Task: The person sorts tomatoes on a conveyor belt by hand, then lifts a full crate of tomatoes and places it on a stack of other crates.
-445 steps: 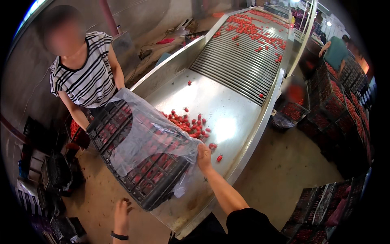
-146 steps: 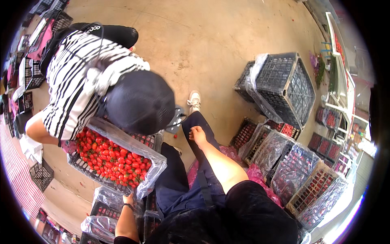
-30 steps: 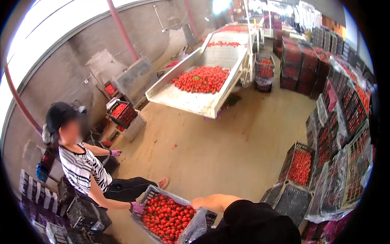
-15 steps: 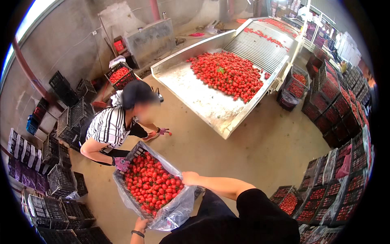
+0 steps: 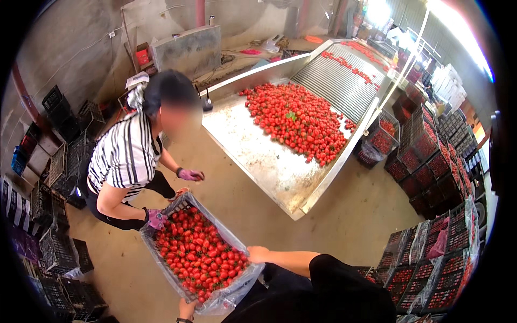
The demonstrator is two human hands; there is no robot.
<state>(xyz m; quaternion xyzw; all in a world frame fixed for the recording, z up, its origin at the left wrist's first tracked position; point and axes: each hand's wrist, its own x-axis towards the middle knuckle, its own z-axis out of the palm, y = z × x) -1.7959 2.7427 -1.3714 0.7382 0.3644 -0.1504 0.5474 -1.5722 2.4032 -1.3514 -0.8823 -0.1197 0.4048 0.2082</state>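
A crate lined with clear plastic (image 5: 232, 297) hangs between me and a co-worker, filled with small red tomatoes (image 5: 202, 253). My right hand (image 5: 258, 254) is closed around its near right rim. At the near left corner, my left hand (image 5: 187, 309) grips the rim, partly cut off by the lower edge of the picture. The co-worker's purple-gloved hand (image 5: 157, 218) holds the far end of the crate. Their other gloved hand (image 5: 191, 175) is raised in front of them, away from the crate.
Ahead stands a metal sorting table (image 5: 258, 172) bearing a heap of tomatoes (image 5: 301, 124), with a ribbed roller section (image 5: 339, 91) behind. Stacked tomato crates (image 5: 425, 258) line the right. Black crates (image 5: 59, 250) stand at left, and the co-worker (image 5: 126, 151) is close by.
The co-worker has straightened up, and their free gloved hand has risen from low near the floor. Both my hands keep their hold on the crate. The view has shifted slightly.
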